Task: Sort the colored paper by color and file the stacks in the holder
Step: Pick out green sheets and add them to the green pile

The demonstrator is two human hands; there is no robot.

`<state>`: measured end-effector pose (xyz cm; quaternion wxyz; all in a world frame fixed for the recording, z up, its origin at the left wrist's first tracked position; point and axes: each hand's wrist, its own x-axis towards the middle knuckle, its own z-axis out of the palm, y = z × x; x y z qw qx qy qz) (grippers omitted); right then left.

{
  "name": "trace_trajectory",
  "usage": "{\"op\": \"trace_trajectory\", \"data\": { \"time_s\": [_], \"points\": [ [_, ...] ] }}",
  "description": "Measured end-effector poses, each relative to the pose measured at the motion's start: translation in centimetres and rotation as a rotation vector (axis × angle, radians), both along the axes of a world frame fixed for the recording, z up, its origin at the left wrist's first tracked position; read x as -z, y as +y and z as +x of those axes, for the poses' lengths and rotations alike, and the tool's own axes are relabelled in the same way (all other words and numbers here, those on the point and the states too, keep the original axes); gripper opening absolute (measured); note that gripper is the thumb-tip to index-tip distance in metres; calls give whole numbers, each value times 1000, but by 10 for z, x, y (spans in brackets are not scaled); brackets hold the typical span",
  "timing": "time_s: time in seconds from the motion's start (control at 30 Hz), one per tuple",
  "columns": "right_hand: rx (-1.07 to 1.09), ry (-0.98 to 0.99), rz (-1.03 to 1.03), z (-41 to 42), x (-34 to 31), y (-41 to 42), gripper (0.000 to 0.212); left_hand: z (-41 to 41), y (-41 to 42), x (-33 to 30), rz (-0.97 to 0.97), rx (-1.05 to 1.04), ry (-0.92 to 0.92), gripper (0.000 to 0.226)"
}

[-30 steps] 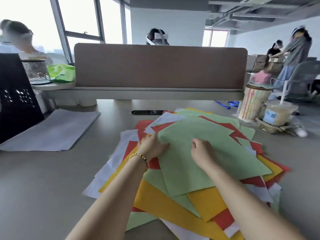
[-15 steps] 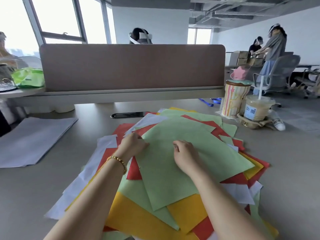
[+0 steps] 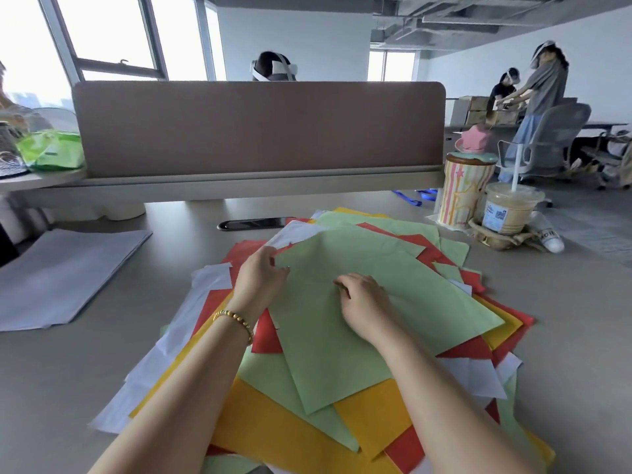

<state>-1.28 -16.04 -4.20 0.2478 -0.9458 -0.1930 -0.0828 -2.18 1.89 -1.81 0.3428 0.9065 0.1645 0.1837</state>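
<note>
A messy pile of colored paper lies on the desk before me, with green, red, yellow and white sheets mixed. On top is a large green sheet. My left hand pinches that sheet's left corner. My right hand rests on the middle of the sheet with its fingers curled down onto the paper. A separate stack of white paper lies flat at the left of the desk. I cannot see the holder in this view.
A brown divider panel closes the desk's far side, with a dark phone lying in front of it. At the right stand a striped cup and an iced drink with a straw. People work beyond.
My view has swung to the right, so the black object at the far left has gone out of view. Both hands stay on the green sheet, its left corner slightly raised.
</note>
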Motion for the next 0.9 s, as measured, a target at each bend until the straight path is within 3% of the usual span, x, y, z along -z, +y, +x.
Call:
{"op": "trace_trajectory", "data": {
  "time_s": [0.07, 0.1, 0.17, 0.27, 0.37, 0.47, 0.53, 0.63, 0.77, 0.83, 0.9],
  "points": [
    [2, 3, 6, 1, 0, 1, 34, 0, -1, -3, -147, 16, -19, 44],
    [5, 7, 8, 1, 0, 1, 34, 0, 0, -4, -134, 41, 3, 36],
    [3, 15, 17, -1, -1, 1, 35, -2, 0, -4, -27, 81, 65, 22],
    [-3, 23, 60, -3, -3, 1, 36, -11, -1, -6, 115, 50, 111, 18],
    [18, 22, 91, -4, -7, -2, 38, -20, -2, -9, 322, -20, -73, 25],
    [72, 17, 111, -6, -13, -5, 41, -29, -1, -17, 276, -87, -286, 25],
    [110, 9, 155, -6, -15, -6, 42, -31, 1, -21, 100, -165, -289, 30],
    [173, -7, 210, -8, -16, -8, 42, -33, 15, -14, -427, -300, -344, 30],
    [289, 15, 285, -10, -22, -13, 44, -47, 12, 3, -867, -432, -379, 30],
    [308, 115, 398, -8, -27, -13, 48, -48, 4, 3, -1107, -375, -382, 24],
    [294, 221, 495, -8, -30, -11, 52, -50, -3, -2, -1211, -223, -354, 20]
  ]
}}
